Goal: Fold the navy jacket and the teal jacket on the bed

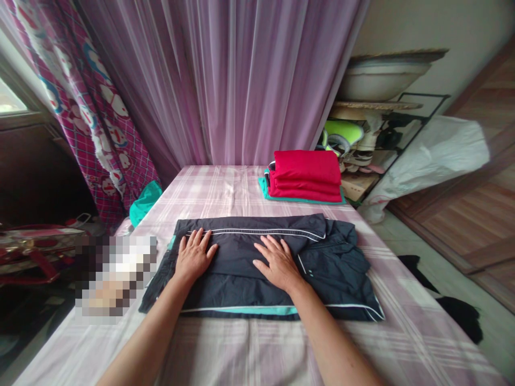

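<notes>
Two bare hands, both released, laid flat with palms down and fingers spread: left hand (195, 254) on the left part, right hand (278, 262) near the middle, of the item below.

One folded garment of dark navy fabric (237, 257), white piping, turquoise showing along its near edge; lying crosswise on a pale pink-and-white plaid cloth (225, 351), under both hands.

One stack of folded fabric, red on top (306, 176), with turquoise at the bottom (262, 187); on the same cloth, beyond the garment and to the right, apart from it.

One sheer purple curtain (257, 80), hanging behind the cloth's far edge.
</notes>
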Available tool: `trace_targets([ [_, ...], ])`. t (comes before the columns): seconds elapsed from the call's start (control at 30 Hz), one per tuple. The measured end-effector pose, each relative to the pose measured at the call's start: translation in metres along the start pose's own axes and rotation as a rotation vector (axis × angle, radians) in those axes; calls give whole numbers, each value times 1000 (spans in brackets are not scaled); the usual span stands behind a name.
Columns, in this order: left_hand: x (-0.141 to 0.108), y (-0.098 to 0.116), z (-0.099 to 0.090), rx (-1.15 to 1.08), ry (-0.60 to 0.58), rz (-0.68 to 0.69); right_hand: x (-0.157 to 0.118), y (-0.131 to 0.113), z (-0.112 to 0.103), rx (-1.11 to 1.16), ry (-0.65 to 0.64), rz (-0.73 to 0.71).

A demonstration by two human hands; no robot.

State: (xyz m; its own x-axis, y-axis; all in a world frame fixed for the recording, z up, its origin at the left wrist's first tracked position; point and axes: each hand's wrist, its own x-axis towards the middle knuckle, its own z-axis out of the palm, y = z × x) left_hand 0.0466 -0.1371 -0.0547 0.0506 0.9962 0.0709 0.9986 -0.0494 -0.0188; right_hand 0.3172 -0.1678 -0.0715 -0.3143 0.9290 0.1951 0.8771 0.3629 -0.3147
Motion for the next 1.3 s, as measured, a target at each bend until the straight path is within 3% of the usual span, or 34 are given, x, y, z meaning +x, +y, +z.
trace_targets([
  [0.87, 1, -3, 4, -9, 31, 15, 1, 0, 0, -20, 10, -5],
  [1.3, 0, 1, -2, 17, -4, -1, 10, 3, -12, 15, 2, 21],
])
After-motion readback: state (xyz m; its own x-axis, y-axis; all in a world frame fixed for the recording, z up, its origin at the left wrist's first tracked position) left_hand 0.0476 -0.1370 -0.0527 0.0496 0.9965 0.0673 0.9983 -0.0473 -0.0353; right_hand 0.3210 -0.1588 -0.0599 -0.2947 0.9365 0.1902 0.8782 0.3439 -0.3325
